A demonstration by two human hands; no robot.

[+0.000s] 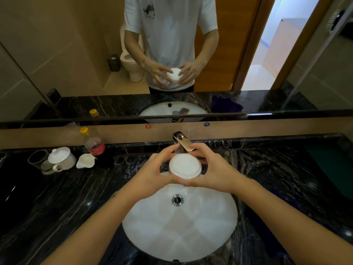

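- Both hands clamped on the white round container [185,165]: left hand [152,173] had its fingers curled round the left side, right hand [215,173] round the right side, and the thumbs met at the near edge.
- Container was held in the air over the far part of the sink basin [191,236], clear of the bowl, just in front of and below the faucet [182,140].
- Flat white top faced up toward the camera, so the axis ran roughly upright and tipped a little toward the person. Could not tell whether that top was a lid or a filled surface.
- Mirror [76,54] reflection showed a low, squat white body between the same two hands.
- Key relation: container sat dead centre between the hands, neither one nearer, with grips on opposite sides. The faucet spout sat right behind its far rim, and the drain [177,200] lay below and closer to the person.
- Judgement: any twist of the top would work one hand against the other. Getting it under the spout would need only a short push away from the body, keeping it level.
- No stream seen from the spout.
- Left end of the counter [57,207], well apart from the hands: glass [37,159], lidded white cup [61,158], small white dish [86,160], yellow-capped bottle [93,144].
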